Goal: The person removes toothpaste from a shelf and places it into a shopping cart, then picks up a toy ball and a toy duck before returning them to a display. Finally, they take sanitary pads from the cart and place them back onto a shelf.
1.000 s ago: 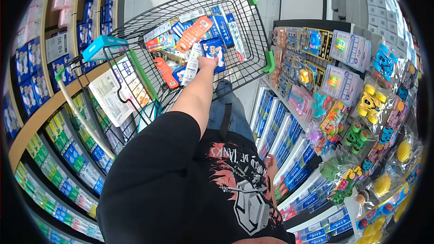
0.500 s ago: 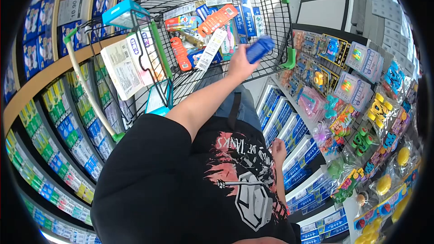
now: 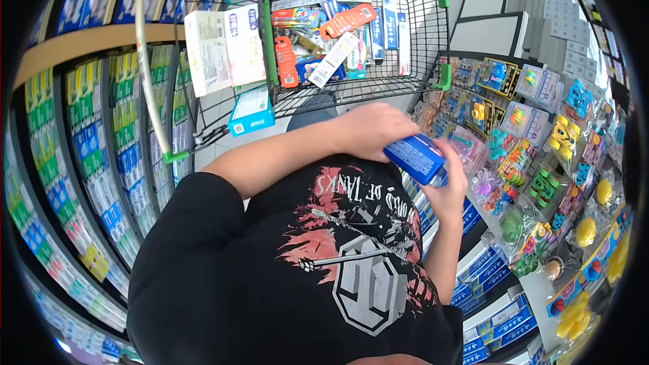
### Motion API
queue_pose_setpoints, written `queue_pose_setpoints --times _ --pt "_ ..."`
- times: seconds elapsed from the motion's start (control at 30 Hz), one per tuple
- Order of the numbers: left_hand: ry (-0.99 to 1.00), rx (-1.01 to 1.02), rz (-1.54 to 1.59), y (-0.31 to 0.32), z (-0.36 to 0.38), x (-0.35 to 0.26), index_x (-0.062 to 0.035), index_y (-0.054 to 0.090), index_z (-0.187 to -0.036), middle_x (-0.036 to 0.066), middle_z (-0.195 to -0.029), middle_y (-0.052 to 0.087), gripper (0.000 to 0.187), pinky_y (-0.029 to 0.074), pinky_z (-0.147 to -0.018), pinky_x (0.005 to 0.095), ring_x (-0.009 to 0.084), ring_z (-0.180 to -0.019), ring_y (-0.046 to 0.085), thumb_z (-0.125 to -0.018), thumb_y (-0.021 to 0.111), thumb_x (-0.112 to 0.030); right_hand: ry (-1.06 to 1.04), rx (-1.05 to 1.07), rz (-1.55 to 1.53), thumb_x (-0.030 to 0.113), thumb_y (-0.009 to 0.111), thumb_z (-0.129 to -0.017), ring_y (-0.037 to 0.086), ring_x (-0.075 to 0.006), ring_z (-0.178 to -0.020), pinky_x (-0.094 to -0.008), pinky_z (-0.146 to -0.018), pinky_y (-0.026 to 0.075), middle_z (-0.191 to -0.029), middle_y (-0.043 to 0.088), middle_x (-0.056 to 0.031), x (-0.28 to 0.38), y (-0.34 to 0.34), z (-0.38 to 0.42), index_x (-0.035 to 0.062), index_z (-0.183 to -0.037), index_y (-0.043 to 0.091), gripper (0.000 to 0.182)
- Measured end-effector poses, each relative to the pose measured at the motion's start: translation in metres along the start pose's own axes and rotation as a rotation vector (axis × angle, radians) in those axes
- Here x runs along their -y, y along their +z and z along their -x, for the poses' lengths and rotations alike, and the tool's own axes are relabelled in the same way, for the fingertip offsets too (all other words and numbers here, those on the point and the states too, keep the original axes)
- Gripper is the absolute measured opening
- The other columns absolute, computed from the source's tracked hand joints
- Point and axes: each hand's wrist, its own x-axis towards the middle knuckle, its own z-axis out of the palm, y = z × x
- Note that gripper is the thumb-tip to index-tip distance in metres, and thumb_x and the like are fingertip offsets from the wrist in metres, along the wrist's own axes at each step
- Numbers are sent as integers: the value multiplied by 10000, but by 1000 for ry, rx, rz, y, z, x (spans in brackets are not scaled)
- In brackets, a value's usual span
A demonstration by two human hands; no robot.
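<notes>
Both of my hands are on a blue pack with small white print and a clear-looking end, held in front of my shirt. My left hand reaches across from the left and grips its upper left end. The fingers of my right hand are curled around the lower right end. Just beyond them stands a black wire shopping cart with green corners. Inside lie several toothbrush packs, among them an orange card pack, a white narrow pack and blue boxes.
White boxes and a teal box sit at the cart's handle end. Shelves of toothbrush packs line the left. Bagged toys hang on the right, above shelves of blue-and-white boxes.
My left hand has brought the blue pack from over the cart back toward my body. The right hand has risen from my side and taken hold of it too. The view has shifted.
</notes>
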Motion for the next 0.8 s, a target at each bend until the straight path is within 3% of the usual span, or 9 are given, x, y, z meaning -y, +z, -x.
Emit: queue_pose_setpoints --times 0.07,0.13,0.23,0.37,0.43,0.47,0.57,0.63,0.8 --pt "35 -65 -134 -26 30 -15 -71 587 -1241 120 -1183 655 689 470 -974 432 319 -1111 622 -668 868 -332 -85 37 -113 63 850 -603 650 -358 -1098 -431 -982 499 -1154 693 -148 13 11 0 9 -1139 639 578" --pt "-106 -180 -227 -63 67 -36 -84 588 -1296 132 -1287 624 815 430 -1040 434 330 -1193 584 -624 914 -409 -60 20 -139 88 861 -648 661 -358 -1023 -412 -934 515 -1098 680 -165 18 19 12 -1 -1140 623 554" --pt "-671 -738 -583 -107 173 -6 -34 598 -1263 162 -1232 642 425 478 -982 426 329 -1175 598 -897 724 -208 49 -76 -220 117 879 -683 672 -294 -974 -371 -901 517 -1033 672 -164 10 23 41 -20 -1136 610 545" --pt "-1135 -167 -1570 -117 321 13 -40 618 -1270 170 -1348 599 472 312 -1160 502 320 -1237 569 -1012 520 -423 188 -265 -508 107 877 -725 648 -194 -994 -330 -891 514 -1068 665 -129 -19 34 88 -37 -1193 572 577" --pt "-1206 -40 -1459 -92 370 18 -31 685 -1199 158 -1289 658 697 157 -1228 504 298 -1245 583 -1033 306 -593 238 -321 -729 58 829 -801 623 -184 -1062 -321 -949 494 -1183 638 -96 -27 38 109 -21 -1300 521 592" --pt "-1497 160 -967 -90 370 9 -35 753 -1046 182 -1107 727 847 307 -1164 488 315 -1130 660 -1012 198 -673 241 -352 -743 57 816 -819 620 -184 -1073 -321 -961 486 -1190 637 -95 -40 43 118 -17 -1304 522 573" --pt "-1559 -3 -885 -65 373 -19 -42 778 -904 203 -956 744 903 459 -1023 471 349 -983 708 -987 185 -717 297 -427 -887 84 711 -935 615 -180 -1109 -332 -985 479 -1266 615 -105 -62 54 141 -9 -1338 501 464" --pt "-1554 -5 -880 -43 374 -34 -42 778 -901 200 -946 744 893 494 -948 473 355 -953 712 -984 200 -719 366 -506 -1204 113 670 -973 614 -187 -1131 -350 -1002 482 -1289 608 -117 -63 61 152 -15 -1350 494 436" --pt "-1544 -74 -931 5 390 -53 -47 779 -877 194 -899 746 856 530 -855 482 354 -898 722 -992 232 -694 454 -466 -1353 242 594 -1025 564 -235 -1277 -388 -1098 433 -1409 554 -140 -73 71 179 -19 -1446 425 523"
